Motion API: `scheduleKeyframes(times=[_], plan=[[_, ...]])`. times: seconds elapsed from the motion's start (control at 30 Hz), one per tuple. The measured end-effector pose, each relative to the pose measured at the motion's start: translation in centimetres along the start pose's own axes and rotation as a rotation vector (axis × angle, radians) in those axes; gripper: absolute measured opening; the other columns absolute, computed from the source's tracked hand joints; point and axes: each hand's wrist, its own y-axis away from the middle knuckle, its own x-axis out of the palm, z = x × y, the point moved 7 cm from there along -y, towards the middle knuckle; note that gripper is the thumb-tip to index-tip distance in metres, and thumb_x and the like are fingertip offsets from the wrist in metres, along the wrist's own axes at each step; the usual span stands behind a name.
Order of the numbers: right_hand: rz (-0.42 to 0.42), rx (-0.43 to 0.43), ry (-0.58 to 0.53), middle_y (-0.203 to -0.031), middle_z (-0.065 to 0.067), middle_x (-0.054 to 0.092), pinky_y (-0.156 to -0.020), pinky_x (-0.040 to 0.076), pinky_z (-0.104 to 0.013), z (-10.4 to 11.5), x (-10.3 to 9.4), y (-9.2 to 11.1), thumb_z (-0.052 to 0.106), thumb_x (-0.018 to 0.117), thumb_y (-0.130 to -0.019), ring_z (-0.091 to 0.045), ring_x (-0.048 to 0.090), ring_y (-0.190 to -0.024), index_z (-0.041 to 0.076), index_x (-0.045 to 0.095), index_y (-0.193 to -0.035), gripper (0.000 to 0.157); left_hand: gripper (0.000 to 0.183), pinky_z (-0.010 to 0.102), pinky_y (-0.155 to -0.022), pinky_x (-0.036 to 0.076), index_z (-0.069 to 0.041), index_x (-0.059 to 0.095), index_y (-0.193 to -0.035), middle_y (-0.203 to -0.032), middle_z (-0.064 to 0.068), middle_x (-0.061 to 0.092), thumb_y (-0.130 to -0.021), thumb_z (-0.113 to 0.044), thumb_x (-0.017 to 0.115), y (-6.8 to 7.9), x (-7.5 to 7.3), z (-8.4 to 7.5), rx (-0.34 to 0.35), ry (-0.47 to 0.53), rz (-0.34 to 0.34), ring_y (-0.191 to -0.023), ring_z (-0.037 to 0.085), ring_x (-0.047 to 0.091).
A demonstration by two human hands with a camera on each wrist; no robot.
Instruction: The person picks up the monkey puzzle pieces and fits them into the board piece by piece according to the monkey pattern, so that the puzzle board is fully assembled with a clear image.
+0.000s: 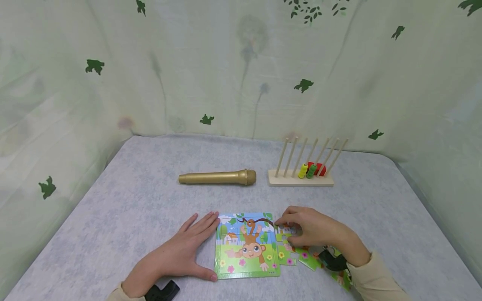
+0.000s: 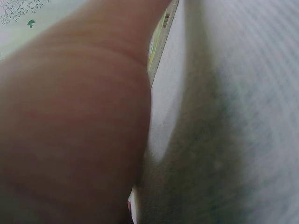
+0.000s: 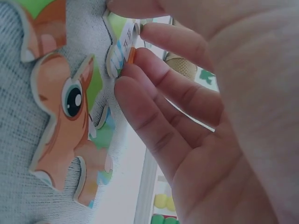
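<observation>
Low in the frame's centre lies the monkey puzzle (image 1: pixel 246 246), the left hand (image 1: pixel 184 251) spread wide against its left edge. Right of it, the right hand (image 1: pixel 316 228) pinches a house piece (image 3: pixel 122 39) — its wrist blocking some loose pieces (image 1: pixel 288 256). Mid-frame: a gold microphone (image 1: pixel 214 178) — and, farther right, a peg stand (image 1: pixel 297 182).

Across the tabletop (image 1: pixel 143 213), matt cloth with a coarse woven grain. Behind, thin printed fabric in the curtain (image 1: pixel 222 79). On the puzzle board (image 1: pixel 244 244), a smooth, slightly glossy printed face; on the loose puzzle pieces (image 3: pixel 58 135), smooth print over pale, wood-like edges. Along the microphone (image 1: pixel 212 178), smooth gold with a low metallic sheen, rough and mesh-like at the grille (image 1: pixel 250 177), metal or plastic impossible to tell. In the peg rack (image 1: pixel 297 182), bare, matt pale wood; on its green beads (image 1: pixel 311 172), a smooth gloss.
</observation>
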Motion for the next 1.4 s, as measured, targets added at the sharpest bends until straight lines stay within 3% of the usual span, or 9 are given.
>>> scheduleKeyframes(times=[0.5,0.8,1.4], plan=[[-0.024,0.003,0.009,-0.111,0.011,0.063,-0.070,0.049,-0.019,0.2,-0.4,0.0,0.019,0.075,-0.090,-0.006,0.055,-0.083,0.022,0.072,-0.129,0.039,0.131,0.050,-0.127,-0.001,-0.008,0.024,-0.164,-0.174,0.005,0.014,-0.070,-0.086,0.070,0.0,0.0,0.0,0.002,-0.008,0.007,-0.161,0.024,0.012],[-0.029,0.018,0.024,-0.112,0.011,0.062,-0.072,0.051,-0.021,0.4,-0.9,-0.2,0.021,0.074,-0.092,-0.004,0.056,-0.087,0.020,0.070,-0.132,0.041,0.131,0.042,-0.126,-0.004,-0.007,0.025,-0.164,-0.174,0.005,0.015,-0.070,-0.085,0.071,0.1,-0.1,-0.1,0.005,0.004,0.001,-0.161,0.024,0.013],[-0.061,-0.004,0.091,-0.113,0.011,0.063,-0.072,0.052,-0.021,2.3,-2.1,-1.0,0.021,0.073,-0.091,-0.004,0.058,-0.088,0.021,0.070,-0.133,0.042,0.131,0.051,-0.126,0.000,-0.009,0.025,-0.164,-0.174,0.004,0.015,-0.069,-0.087,0.070,0.0,0.0,-0.1,-0.004,0.011,0.006,-0.161,0.024,0.013]])
